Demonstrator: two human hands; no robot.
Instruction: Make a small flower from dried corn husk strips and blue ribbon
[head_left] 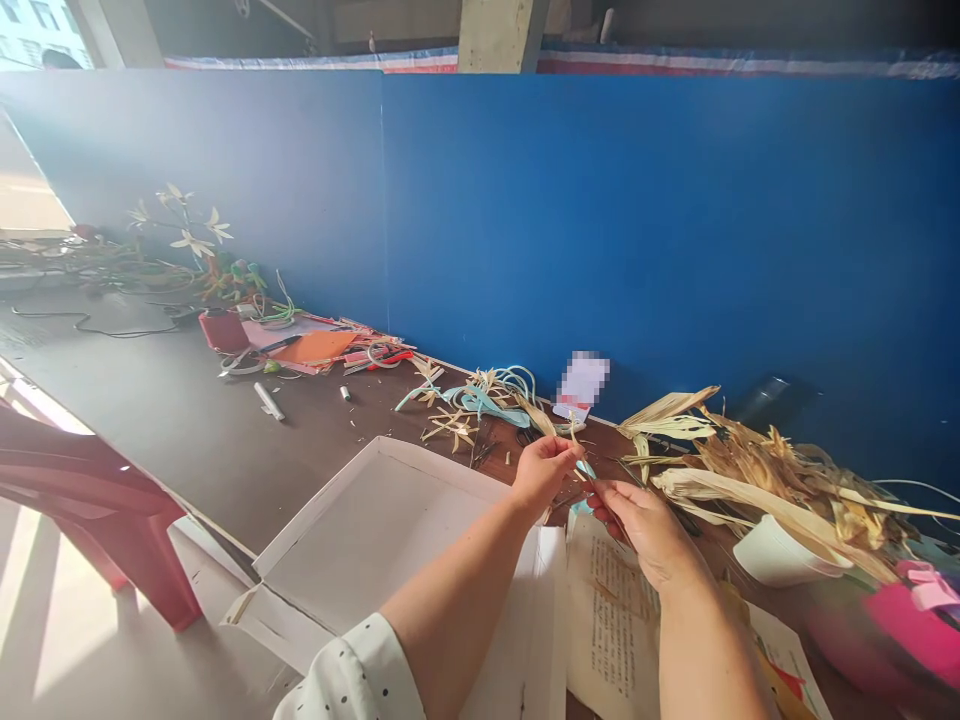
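Over the table's middle, my left hand pinches a thin pale piece of corn husk that sticks up past the fingertips. My right hand is closed just to the right, its fingertips close to the left ones; what it grips is hidden by the fingers. A bit of light blue shows between the hands. Beyond them lie husk flowers with light blue strips. To the right spreads a heap of dried corn husks. Under my right hand is a printed sheet.
An open white box lies below my left forearm. A white cup tips among the husks. Orange paper and a red box lie left. A blue panel borders the table; a red stool stands left.
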